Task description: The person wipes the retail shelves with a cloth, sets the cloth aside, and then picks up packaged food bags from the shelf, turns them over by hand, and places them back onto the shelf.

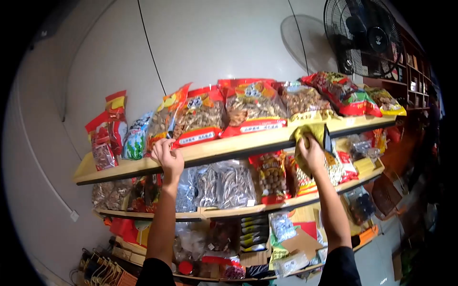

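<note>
On the front edge of the top shelf [210, 151], my left hand [168, 158] rests with its fingers curled, just below a clear-and-red bag of dried mushrooms [198, 117]. What those fingers hold, if anything, is hidden. Farther right, my right hand [312, 155] grips a yellow-green cloth [305, 131] against the same shelf edge. The cloth drapes over the edge and hangs below it. Another bag of dried food [305, 101] stands just above the cloth. A slim red bag [102, 143] and a blue-green bag [137, 136] stand left of my left hand.
Lower shelves hold bags of dried fish [234, 186], a red bag of round nuts [272, 176] and assorted packets. A black fan [365, 35] is at the upper right. Hangers [102, 269] hang at the lower left. A wooden cabinet [412, 71] stands far right.
</note>
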The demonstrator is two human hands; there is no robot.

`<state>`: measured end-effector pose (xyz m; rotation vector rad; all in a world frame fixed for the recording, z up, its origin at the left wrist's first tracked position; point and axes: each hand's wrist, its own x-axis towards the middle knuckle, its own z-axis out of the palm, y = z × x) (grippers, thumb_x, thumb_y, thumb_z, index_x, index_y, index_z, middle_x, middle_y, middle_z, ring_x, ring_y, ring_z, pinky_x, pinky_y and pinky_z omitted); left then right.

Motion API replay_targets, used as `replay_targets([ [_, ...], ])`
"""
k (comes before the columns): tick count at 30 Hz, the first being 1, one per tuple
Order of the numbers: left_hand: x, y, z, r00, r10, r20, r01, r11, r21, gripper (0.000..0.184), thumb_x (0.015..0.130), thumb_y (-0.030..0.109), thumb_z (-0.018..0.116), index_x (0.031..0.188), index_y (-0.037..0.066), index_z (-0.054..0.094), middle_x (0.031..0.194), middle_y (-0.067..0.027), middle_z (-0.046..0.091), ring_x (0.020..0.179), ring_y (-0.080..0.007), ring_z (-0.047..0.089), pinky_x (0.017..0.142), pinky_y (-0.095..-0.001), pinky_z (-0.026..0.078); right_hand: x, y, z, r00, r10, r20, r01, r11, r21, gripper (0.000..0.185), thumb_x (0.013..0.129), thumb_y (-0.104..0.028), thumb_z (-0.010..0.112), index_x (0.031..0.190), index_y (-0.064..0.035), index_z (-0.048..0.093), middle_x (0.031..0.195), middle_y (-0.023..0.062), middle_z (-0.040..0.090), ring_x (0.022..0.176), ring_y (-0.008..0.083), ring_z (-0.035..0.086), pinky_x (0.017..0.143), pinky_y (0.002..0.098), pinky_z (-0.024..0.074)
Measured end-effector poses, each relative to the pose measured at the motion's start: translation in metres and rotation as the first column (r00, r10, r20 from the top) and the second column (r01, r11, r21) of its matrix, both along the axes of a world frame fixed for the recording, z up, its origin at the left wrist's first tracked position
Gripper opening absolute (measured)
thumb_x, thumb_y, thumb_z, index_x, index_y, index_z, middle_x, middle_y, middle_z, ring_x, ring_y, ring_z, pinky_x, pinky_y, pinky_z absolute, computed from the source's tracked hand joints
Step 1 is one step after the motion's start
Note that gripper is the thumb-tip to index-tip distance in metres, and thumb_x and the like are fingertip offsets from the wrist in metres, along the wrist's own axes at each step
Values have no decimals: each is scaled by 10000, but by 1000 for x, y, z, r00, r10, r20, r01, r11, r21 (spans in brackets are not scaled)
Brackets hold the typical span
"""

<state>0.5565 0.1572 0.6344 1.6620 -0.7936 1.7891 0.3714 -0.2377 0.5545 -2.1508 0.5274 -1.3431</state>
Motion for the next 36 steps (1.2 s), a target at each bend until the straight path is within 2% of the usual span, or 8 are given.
replay_targets([
  [2, -6, -21, 5, 995, 101, -28, -100, 995, 15, 177, 681, 20, 553, 838, 91, 594, 911, -86, 549, 926, -275, 515, 852, -404, 318, -7, -4, 0, 997, 74, -18, -73, 996, 56, 469, 888, -432, 518, 1208, -93, 568, 1021, 225, 637, 918, 380, 626, 848, 405, 483],
  [6, -16, -65, 7, 950, -64, -305, 122, 977, 175, 135, 703, 24, 563, 823, 79, 588, 864, -96, 548, 856, -286, 530, 822, -422, 356, -7, -6, 4, 995, 102, -3, -102, 993, 54, 450, 866, -404, 550, 1156, -64, 603, 958, 233, 650, 872, 382, 640, 811, 410, 506],
  [12, 8, -116, -27, 930, -130, -343, 212, 954, 212, 25, 734, 60, 548, 748, 66, 528, 775, -91, 546, 800, -294, 547, 767, -420, 381, -6, -7, 2, 996, 85, -19, -84, 995, 50, 376, 863, -394, 560, 1094, -105, 620, 887, 199, 657, 814, 364, 641, 736, 430, 512],
  [16, 4, -120, -29, 984, -131, -117, 146, 981, 129, 63, 752, 78, 546, 703, 70, 508, 655, -86, 519, 711, -299, 547, 680, -423, 370, -10, -7, 8, 999, 44, -8, -45, 990, -131, 394, 875, -410, 546, 1105, -93, 586, 855, 221, 644, 799, 399, 630, 756, 444, 503],
  [22, 16, -122, -32, 990, -139, -12, 140, 987, 79, 136, 791, 72, 542, 682, 45, 465, 663, -115, 497, 697, -319, 520, 668, -417, 365, -14, 27, 23, 996, 17, -92, -24, 997, -76, 340, 914, -362, 486, 1086, -76, 553, 904, 234, 624, 828, 428, 599, 739, 477, 483],
  [26, 14, -116, -34, 974, -203, -101, 213, 973, 95, 93, 777, 74, 552, 701, 63, 498, 685, -91, 525, 714, -293, 528, 684, -398, 379, 6, 72, 28, 979, 73, -190, -107, 978, -178, 320, 924, -349, 470, 1107, -93, 529, 931, 248, 612, 847, 449, 582, 742, 488, 470],
  [30, 14, -112, -34, 963, -225, -150, 243, 963, 118, 66, 777, 94, 537, 715, 84, 517, 708, -68, 556, 739, -272, 546, 701, -387, 383, 23, 95, 24, 943, 99, -318, -121, 991, -48, 401, 926, -398, 467, 1188, -95, 500, 983, 247, 618, 853, 432, 603, 761, 472, 489],
  [36, 17, -115, -35, 967, -194, -166, 216, 969, 121, 54, 787, 109, 523, 740, 83, 532, 720, -70, 563, 755, -272, 556, 715, -389, 380, -14, 3, 20, 988, -71, -133, 69, 997, -19, 420, 896, -405, 493, 1133, -69, 577, 960, 229, 651, 854, 380, 637, 798, 432, 500],
])
